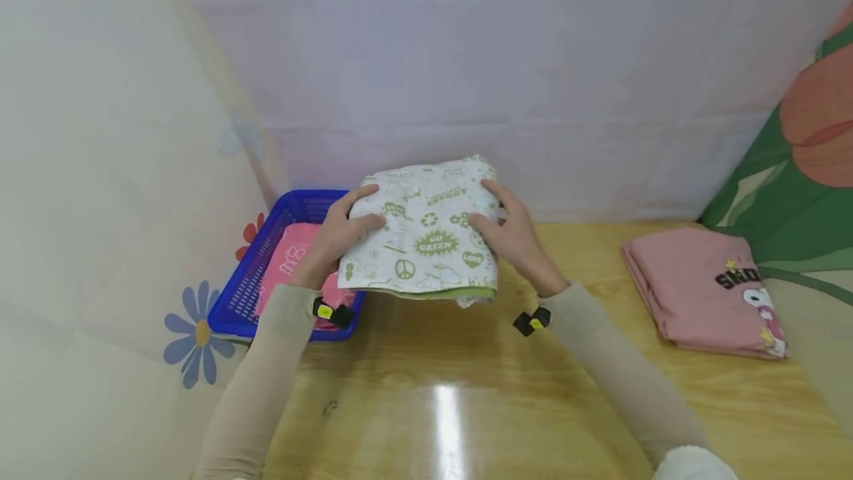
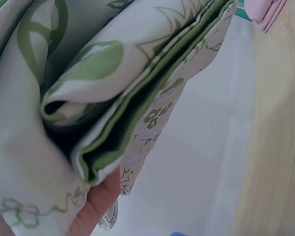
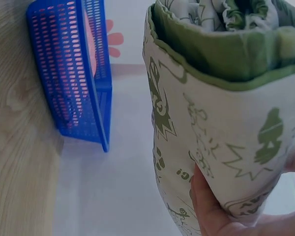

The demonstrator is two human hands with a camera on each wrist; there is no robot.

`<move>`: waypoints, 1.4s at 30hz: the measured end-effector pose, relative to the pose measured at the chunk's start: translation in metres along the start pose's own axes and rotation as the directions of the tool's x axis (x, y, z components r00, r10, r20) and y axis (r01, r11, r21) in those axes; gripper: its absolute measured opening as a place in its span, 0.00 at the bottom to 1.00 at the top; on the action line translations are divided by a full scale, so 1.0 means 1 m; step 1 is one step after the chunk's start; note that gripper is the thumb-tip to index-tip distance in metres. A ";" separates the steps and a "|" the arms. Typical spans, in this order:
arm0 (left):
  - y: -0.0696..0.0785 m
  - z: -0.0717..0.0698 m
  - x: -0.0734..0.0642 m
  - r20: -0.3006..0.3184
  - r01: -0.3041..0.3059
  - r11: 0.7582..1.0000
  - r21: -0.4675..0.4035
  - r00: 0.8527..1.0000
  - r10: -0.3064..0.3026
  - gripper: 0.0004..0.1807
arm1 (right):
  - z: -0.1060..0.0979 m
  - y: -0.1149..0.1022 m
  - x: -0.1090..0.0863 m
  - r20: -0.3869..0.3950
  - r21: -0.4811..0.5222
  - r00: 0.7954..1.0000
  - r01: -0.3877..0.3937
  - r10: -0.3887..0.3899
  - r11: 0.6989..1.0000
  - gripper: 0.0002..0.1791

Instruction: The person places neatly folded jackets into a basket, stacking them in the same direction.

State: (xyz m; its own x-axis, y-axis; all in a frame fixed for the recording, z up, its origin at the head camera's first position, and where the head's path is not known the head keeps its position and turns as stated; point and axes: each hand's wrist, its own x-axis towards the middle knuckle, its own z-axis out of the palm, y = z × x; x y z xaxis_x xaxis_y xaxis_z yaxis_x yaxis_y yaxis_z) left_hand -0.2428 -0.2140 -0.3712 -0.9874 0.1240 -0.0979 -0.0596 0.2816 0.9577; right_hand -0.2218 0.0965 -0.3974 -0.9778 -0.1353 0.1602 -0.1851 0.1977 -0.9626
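Note:
A folded white cloth (image 1: 426,235) with green printed words and signs is held up above the table, its green inner side showing along the lower edge. My left hand (image 1: 343,232) grips its left side, thumb on the upper face. On the opposite side my right hand (image 1: 509,235) grips it the same way. In the left wrist view, the cloth's folded layers (image 2: 113,123) fill much of the picture, with a few fingers beneath. The right wrist view shows the cloth's rolled end (image 3: 226,98) with fingers under it.
A blue plastic basket (image 1: 229,306) stands at the left of the wooden table (image 1: 400,384), with pink cloth (image 1: 288,254) inside. At the right lies a folded pink garment (image 1: 700,287) with a cartoon print. A pale curtain (image 1: 500,80) hangs behind the table.

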 end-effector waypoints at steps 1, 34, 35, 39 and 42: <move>0.001 -0.002 -0.001 0.002 0.003 1.000 -0.001 1.000 -0.003 0.40 | 0.002 -0.001 0.001 0.001 -0.003 1.000 -0.001 0.001 1.000 0.40; 0.019 -0.131 -0.018 0.107 0.167 0.984 0.060 0.979 -0.172 0.41 | 0.104 -0.041 0.026 0.084 0.128 0.996 0.011 -0.022 0.992 0.44; 0.019 -0.134 -0.020 0.101 0.160 0.985 0.069 0.981 -0.167 0.41 | 0.107 -0.042 0.026 0.083 0.127 0.996 0.015 -0.025 0.992 0.44; 0.016 -0.145 -0.022 0.080 0.140 0.985 0.102 0.986 -0.149 0.41 | 0.118 -0.043 0.028 0.083 0.156 0.996 0.011 -0.024 0.988 0.44; 0.012 -0.151 -0.022 0.070 0.141 0.982 0.126 0.986 -0.151 0.41 | 0.125 -0.044 0.030 0.086 0.169 0.996 -0.002 -0.013 0.986 0.45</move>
State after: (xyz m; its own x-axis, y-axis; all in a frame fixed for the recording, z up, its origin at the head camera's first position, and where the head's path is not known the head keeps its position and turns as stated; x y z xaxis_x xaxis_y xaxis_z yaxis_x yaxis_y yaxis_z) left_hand -0.2441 -0.3573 -0.3168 -0.9544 0.1466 -0.2600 -0.1795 0.4141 0.8923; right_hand -0.2310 -0.0374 -0.3771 -0.9633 -0.2206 0.1530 -0.1639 0.0315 -0.9860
